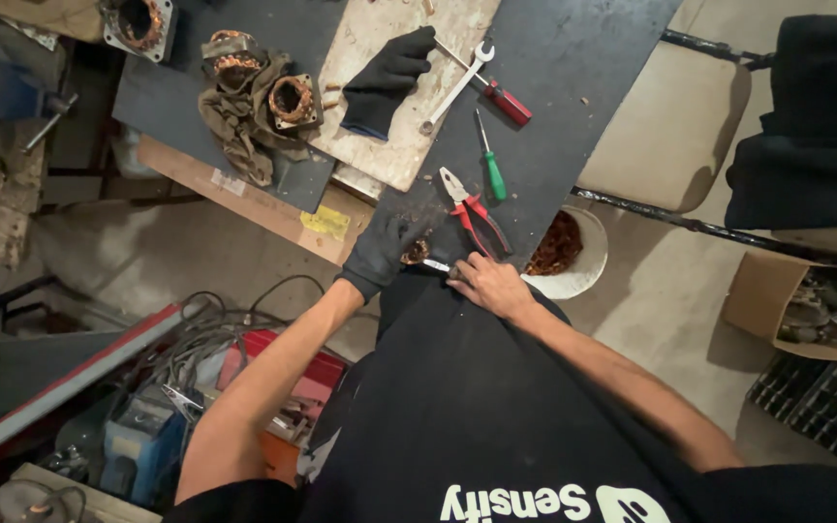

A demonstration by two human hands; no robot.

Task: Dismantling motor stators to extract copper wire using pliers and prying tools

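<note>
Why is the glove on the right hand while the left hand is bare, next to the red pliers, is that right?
Not quite. The head view shows the black glove on the left hand. The right hand is the bare one. Both are next to the red pliers, as you said.

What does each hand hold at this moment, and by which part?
The gloved left hand presses on a small coppery part at the bench edge. The bare right hand grips a slim metal tool by its rear end; its kind is unclear.
</note>
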